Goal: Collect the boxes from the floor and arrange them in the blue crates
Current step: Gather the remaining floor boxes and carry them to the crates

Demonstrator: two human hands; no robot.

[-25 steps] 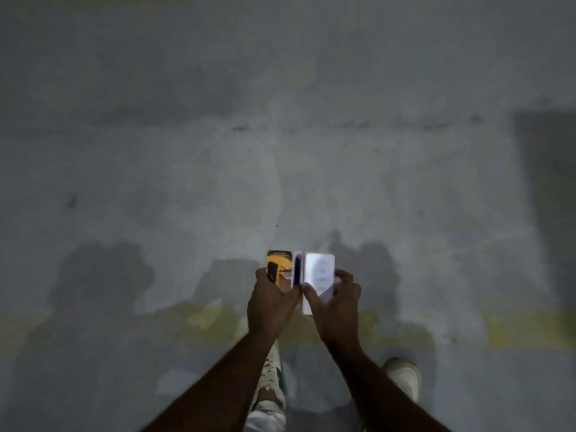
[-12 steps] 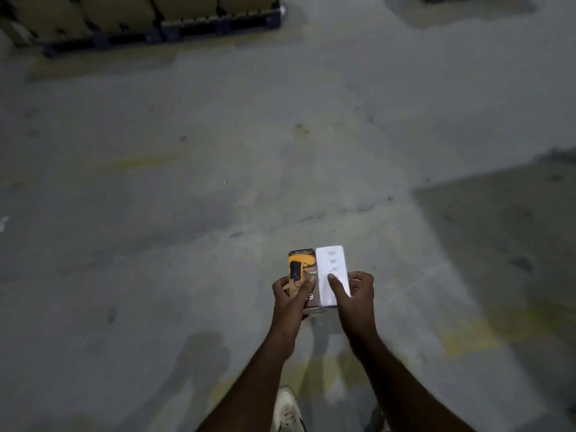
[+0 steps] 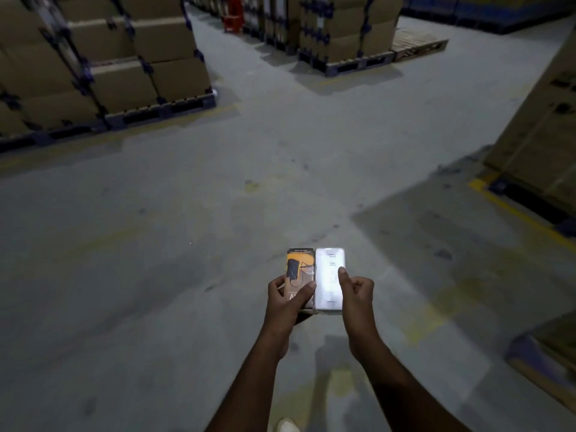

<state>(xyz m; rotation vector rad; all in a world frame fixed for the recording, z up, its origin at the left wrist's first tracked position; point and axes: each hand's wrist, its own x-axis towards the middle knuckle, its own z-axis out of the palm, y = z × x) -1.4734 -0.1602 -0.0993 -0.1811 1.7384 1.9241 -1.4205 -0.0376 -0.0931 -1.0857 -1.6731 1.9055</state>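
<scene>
Two small boxes are held side by side in front of me at waist height. The orange box [image 3: 298, 269], printed with a dark device, sits in my left hand [image 3: 288, 302], thumb across its front. Touching it on the right is the white box [image 3: 329, 280], with my right hand [image 3: 357, 296] at its right edge and the thumb pressed on its face. No blue crate is in view.
Stacked cardboard cartons on pallets [image 3: 103, 67] stand at far left, more pallet stacks [image 3: 339, 32] at the far centre, and a tall carton stack [image 3: 542, 129] on the right behind a yellow floor line [image 3: 511, 210]. Bare concrete floor [image 3: 187, 213] spreads between them.
The view has tilted up from the floor to the warehouse aisle, bringing pallet stacks into sight. Both hands still hold the two boxes together, now flatter and further forward.
</scene>
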